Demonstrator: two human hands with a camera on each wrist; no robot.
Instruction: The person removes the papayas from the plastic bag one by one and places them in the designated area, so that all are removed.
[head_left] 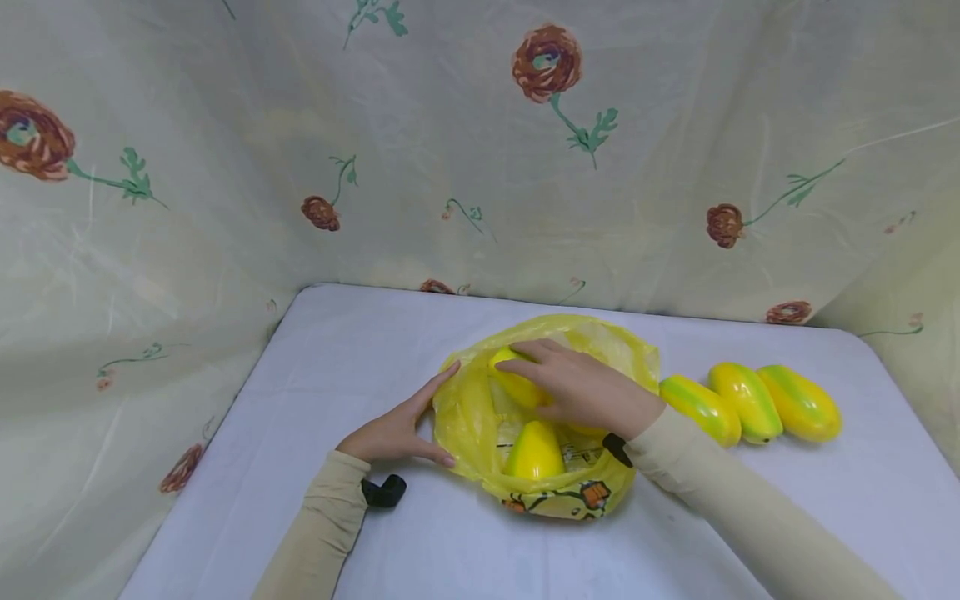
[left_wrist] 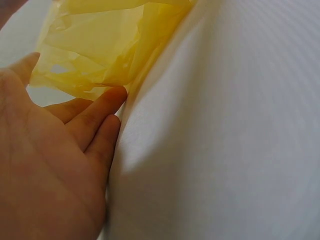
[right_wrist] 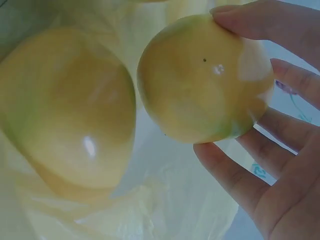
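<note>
Fruit point(head_left: 516, 385) is gripped within bag point(head_left: 463, 417) by right hand point(head_left: 581, 387), left hand point(head_left: 393, 433) spread; second fruit point(head_left: 536, 454) bagged, more possibly hidden, three fruits point(head_left: 744, 400) unbagged.

On the table point(head_left: 360, 358) at lower centre, a bag point(head_left: 467, 417) with fruits point(head_left: 536, 452) inside; at right, three more fruits point(head_left: 746, 402) side by side; behind, at top, a curtain point(head_left: 420, 150).

White table point(head_left: 360, 358): here it is, spreading all round the yellow bag point(head_left: 463, 429).
Yellow-green fruits point(head_left: 744, 402): three of them, lying close together, just right of the bag!
</note>
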